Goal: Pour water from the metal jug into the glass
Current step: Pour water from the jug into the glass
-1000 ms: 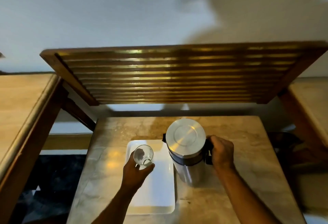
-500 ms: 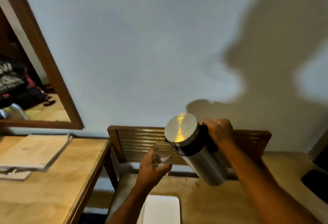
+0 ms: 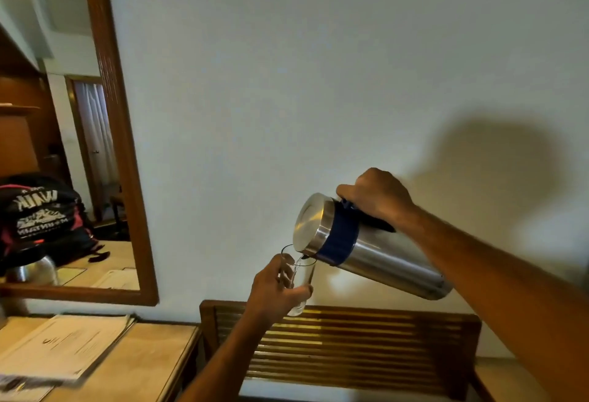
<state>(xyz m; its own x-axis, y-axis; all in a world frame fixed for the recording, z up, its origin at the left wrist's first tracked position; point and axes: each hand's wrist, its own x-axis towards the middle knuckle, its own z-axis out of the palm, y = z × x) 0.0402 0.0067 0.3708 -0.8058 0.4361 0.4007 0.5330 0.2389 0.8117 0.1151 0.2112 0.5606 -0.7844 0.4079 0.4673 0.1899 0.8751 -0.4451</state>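
Note:
A steel jug (image 3: 379, 253) with a blue band and flat lid is held in the air, tipped steeply to the left. My right hand (image 3: 376, 199) grips its dark handle from above. The spout touches the rim of a clear glass (image 3: 299, 277), and a thin stream of water runs into it. My left hand (image 3: 274, 293) wraps around the glass from the left and holds it upright in front of the white wall. The glass's lower part is hidden by my fingers.
A slatted wooden rack (image 3: 344, 344) leans against the wall below my hands. A wooden desk (image 3: 127, 366) with papers (image 3: 60, 347) stands at the left. Above it hangs a wood-framed mirror (image 3: 124, 146) that reflects a bag and a kettle.
Both hands have risen from the table. The jug has tipped further to the left until its spout meets the glass, and water now flows. The view has swung upward.

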